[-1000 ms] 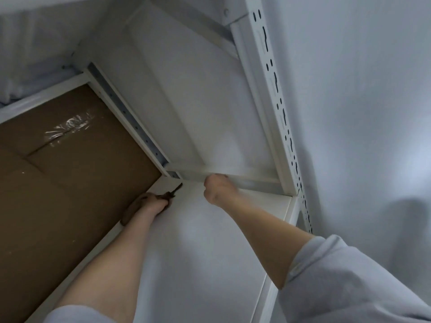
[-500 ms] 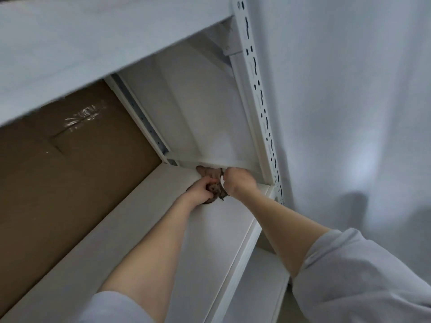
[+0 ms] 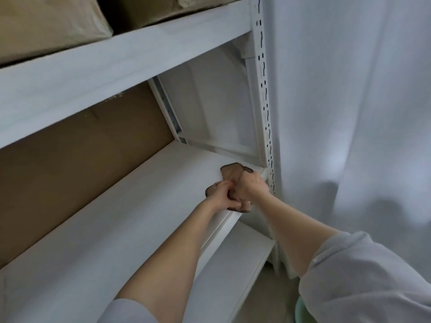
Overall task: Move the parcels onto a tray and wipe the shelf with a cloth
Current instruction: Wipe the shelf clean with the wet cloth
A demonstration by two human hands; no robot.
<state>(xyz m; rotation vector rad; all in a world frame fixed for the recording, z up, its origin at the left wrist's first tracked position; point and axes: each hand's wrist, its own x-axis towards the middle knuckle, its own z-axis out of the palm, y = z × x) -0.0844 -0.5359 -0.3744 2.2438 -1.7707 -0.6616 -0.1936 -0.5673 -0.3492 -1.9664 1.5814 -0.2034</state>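
Observation:
A brown cloth [image 3: 231, 174] lies bunched at the front right corner of the white shelf [image 3: 121, 220]. My left hand [image 3: 221, 194] grips the cloth's near part with curled fingers. My right hand [image 3: 253, 186] grips it from the right, close to the perforated white upright [image 3: 264, 108]. Both hands are pressed together over the cloth, hiding most of it. Beige parcels [image 3: 46, 22] sit on the shelf above.
A brown cardboard panel [image 3: 77, 164] backs the shelf. A lower white shelf [image 3: 242, 255] shows below the front edge. A white curtain [image 3: 349, 113] hangs to the right. A pale green rim [image 3: 300, 311] peeks out at the bottom right.
My left hand carried the cloth from the back left corner to the front right corner, where my right hand joined it. The view rose, so the upper shelf and its parcels now show.

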